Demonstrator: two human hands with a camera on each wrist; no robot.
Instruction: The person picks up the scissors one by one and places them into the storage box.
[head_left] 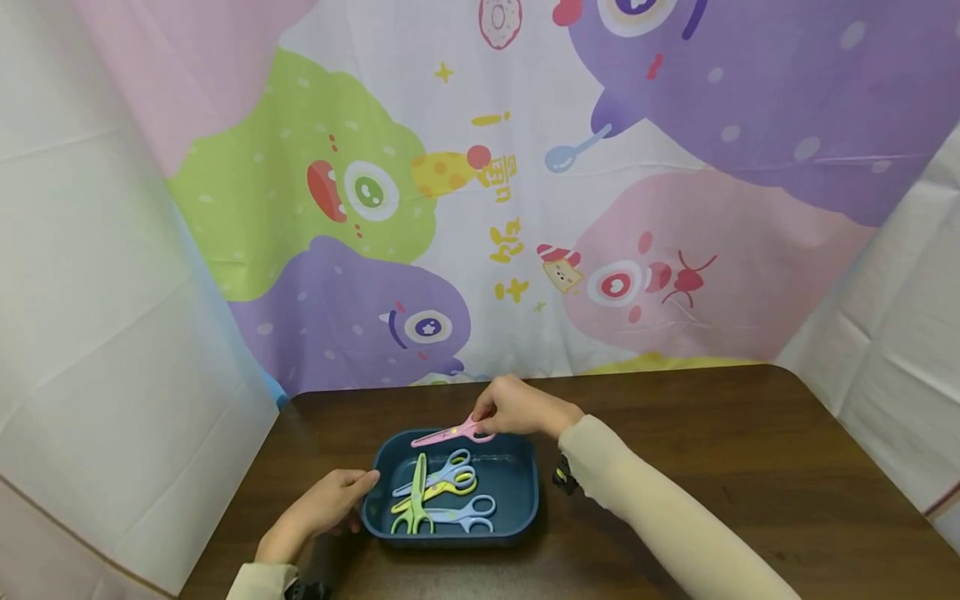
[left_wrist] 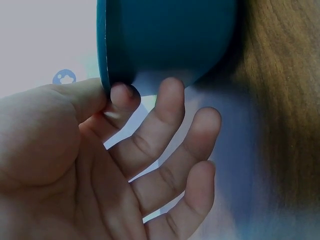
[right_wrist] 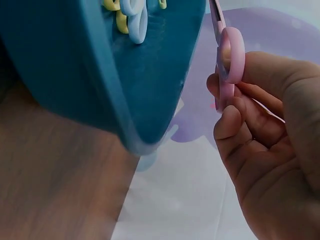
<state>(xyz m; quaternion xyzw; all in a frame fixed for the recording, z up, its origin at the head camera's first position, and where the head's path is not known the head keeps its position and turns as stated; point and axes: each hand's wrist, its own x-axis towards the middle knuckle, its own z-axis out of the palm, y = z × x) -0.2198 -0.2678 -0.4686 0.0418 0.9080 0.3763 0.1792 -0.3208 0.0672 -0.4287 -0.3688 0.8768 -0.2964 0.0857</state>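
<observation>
My right hand (head_left: 521, 406) pinches a pair of pink scissors (head_left: 450, 432) by the handle loops, above the far rim of a dark teal tray (head_left: 531, 492). In the right wrist view, thumb and fingers press on the pink loops (right_wrist: 233, 55). My left hand (head_left: 326, 504) grips the tray's left rim, thumb on top and index finger below; its other fingers are spread in the left wrist view. Inside the tray lie green scissors (head_left: 418, 487) across yellow scissors (head_left: 407, 503) and blue scissors (head_left: 438, 475). Another blue pair (head_left: 457, 514) lies nearest the front.
The tray stands on a dark brown wooden table (head_left: 675, 467). Behind the table hangs a cartoon-printed curtain (head_left: 517, 333). White cloth walls (head_left: 112, 292) close in the left and right sides.
</observation>
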